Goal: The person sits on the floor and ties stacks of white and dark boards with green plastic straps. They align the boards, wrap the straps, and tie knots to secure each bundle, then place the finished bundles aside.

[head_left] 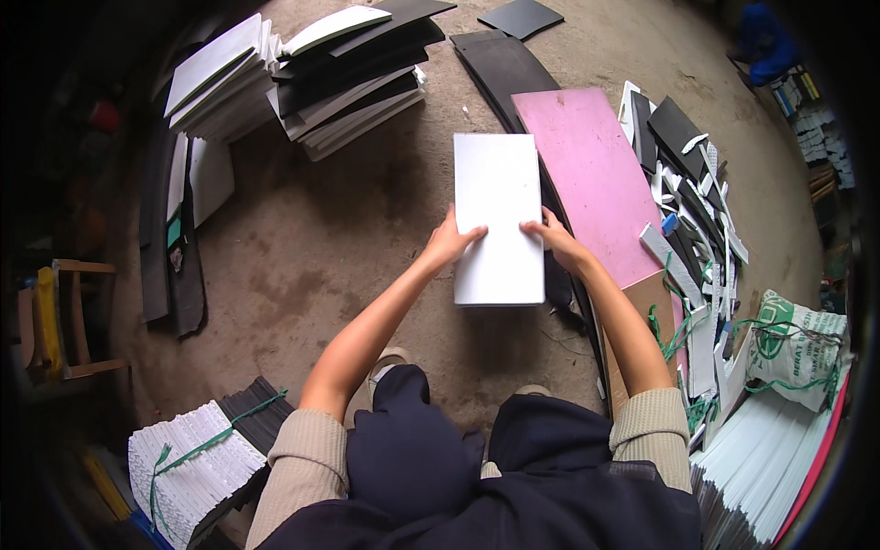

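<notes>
Out in front of me, above the floor, I hold a white rectangular block or stack of sheets (499, 183) by its two long sides. My left hand (452, 240) grips the left edge, with the thumb on the top face. On the opposite edge my right hand (554, 236) does the same, its thumb also lying on top. The fingers of both hands are mostly hidden beneath. Whether it is one thick piece or several thin sheets, I cannot tell. Close by on the right lies a large pink board (587, 174).
Stacks of white sheets (216, 73) and black-and-white sheets (357, 78) stand at the far left. Loose offcut strips (697, 211) pile up on the right, near a printed white sack (796, 353). A green-tied bundle of sheets (197, 458) sits at lower left.
</notes>
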Action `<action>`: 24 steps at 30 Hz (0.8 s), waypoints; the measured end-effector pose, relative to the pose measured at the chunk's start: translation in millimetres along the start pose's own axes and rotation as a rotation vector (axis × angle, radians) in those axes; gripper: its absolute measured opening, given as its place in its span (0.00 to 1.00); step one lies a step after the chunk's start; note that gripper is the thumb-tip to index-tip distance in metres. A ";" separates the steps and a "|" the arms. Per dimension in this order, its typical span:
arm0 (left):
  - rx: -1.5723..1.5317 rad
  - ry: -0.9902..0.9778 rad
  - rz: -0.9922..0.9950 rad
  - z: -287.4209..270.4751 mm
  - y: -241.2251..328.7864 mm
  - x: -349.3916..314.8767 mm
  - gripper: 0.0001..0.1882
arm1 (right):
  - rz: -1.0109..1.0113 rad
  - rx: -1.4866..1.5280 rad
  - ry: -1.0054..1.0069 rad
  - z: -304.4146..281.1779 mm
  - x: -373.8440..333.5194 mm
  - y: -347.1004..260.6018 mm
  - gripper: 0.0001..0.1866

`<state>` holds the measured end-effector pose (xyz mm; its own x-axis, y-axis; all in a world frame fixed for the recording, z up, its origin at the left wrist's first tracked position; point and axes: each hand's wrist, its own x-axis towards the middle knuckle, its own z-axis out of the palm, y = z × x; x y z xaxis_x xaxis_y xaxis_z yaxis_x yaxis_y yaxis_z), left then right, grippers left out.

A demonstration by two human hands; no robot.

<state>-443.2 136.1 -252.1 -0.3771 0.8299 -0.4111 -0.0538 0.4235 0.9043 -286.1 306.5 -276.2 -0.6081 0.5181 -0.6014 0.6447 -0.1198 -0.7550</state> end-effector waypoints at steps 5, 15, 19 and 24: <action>0.046 0.094 0.076 11.6 -43.8 13.3 0.50 | -0.088 -0.431 0.074 11.3 3.8 -10.7 0.48; 0.150 0.401 0.138 -70.7 -23.1 -6.8 0.29 | -0.010 -0.999 0.290 31.2 -40.0 -111.0 0.43; 0.032 0.690 0.474 -176.3 30.1 -11.6 0.12 | -0.476 -0.793 0.189 24.4 3.9 -176.9 0.21; -0.040 1.026 0.539 -281.2 67.9 18.4 0.12 | -0.784 -0.742 0.230 113.3 56.8 -318.3 0.16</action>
<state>-713.8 78.0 -165.9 -0.9315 0.2071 0.2991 0.3204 0.0777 0.9441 -578.3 278.1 -99.6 -0.9187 0.3830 0.0966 0.2830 0.8089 -0.5154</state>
